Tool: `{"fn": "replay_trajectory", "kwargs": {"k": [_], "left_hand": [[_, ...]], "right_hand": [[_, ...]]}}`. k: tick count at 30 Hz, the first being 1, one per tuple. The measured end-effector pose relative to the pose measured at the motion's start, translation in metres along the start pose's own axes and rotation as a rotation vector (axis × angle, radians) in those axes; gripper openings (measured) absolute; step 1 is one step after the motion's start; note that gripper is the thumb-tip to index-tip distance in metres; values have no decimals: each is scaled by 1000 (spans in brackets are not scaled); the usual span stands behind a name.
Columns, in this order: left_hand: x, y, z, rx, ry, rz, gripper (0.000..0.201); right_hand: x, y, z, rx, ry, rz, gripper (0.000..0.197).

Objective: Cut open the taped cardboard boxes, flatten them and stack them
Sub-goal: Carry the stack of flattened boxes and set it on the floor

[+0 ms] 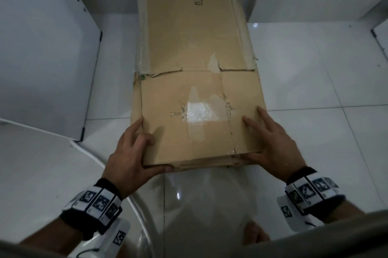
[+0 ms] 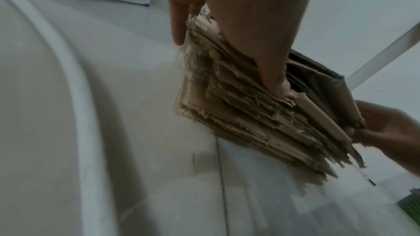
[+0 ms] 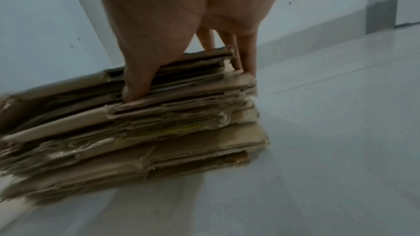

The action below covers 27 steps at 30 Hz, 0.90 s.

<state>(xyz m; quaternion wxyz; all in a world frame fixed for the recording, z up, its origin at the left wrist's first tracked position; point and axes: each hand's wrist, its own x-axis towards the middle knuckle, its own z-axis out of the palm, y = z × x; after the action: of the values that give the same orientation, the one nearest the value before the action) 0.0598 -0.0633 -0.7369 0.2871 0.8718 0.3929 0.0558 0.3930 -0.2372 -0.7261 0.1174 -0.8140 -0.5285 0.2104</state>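
Note:
A stack of flattened cardboard boxes lies on the white tile floor, its far end against the wall. The top sheet is brown, with a patch of clear tape in the middle. My left hand holds its near left corner, fingers on top and thumb along the near edge. My right hand holds the near right corner the same way. In the left wrist view the left thumb digs between the upper layers of the stack. The right wrist view shows the right thumb pushed into the layered edge.
A white panel stands left of the stack. A round white tabletop curves in at the lower left. Open tile floor lies to the right. A bare foot is near the bottom. A green grid object shows at one edge.

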Motion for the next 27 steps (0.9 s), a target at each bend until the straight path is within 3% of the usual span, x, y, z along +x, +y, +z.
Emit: {"fn": "replay_trajectory", "kwargs": {"k": [3, 6, 8, 10, 13, 16, 19, 23, 25, 27], "left_hand": [[-6, 1, 0, -104, 64, -44, 92], [-1, -3, -5, -267, 21, -162, 131], [2, -1, -8, -332, 4, -190, 143], [4, 4, -9, -407, 8, -158, 136], [7, 6, -9, -443, -23, -132, 136], [4, 1, -4, -333, 4, -162, 145], [0, -1, -1, -202, 33, -141, 136], [0, -7, 1, -261, 42, -162, 135], [-1, -12, 2, -260, 50, -163, 136], [-4, -12, 1, -286, 44, -130, 137]], "right_hand": [[-15, 2, 10, 42, 54, -28, 103], [-14, 1, 5, 191, 27, 98, 129], [-10, 4, -3, 310, -1, 139, 144], [-2, 1, -12, 438, -26, 205, 145], [15, -5, -18, 647, 77, 312, 125], [19, -5, -12, 552, 202, 325, 106], [9, 0, 0, 559, 240, 360, 95], [10, -3, 3, 519, 276, 355, 93], [15, -6, -1, 452, 261, 324, 96], [13, -4, -9, 396, 158, 276, 98]]}}
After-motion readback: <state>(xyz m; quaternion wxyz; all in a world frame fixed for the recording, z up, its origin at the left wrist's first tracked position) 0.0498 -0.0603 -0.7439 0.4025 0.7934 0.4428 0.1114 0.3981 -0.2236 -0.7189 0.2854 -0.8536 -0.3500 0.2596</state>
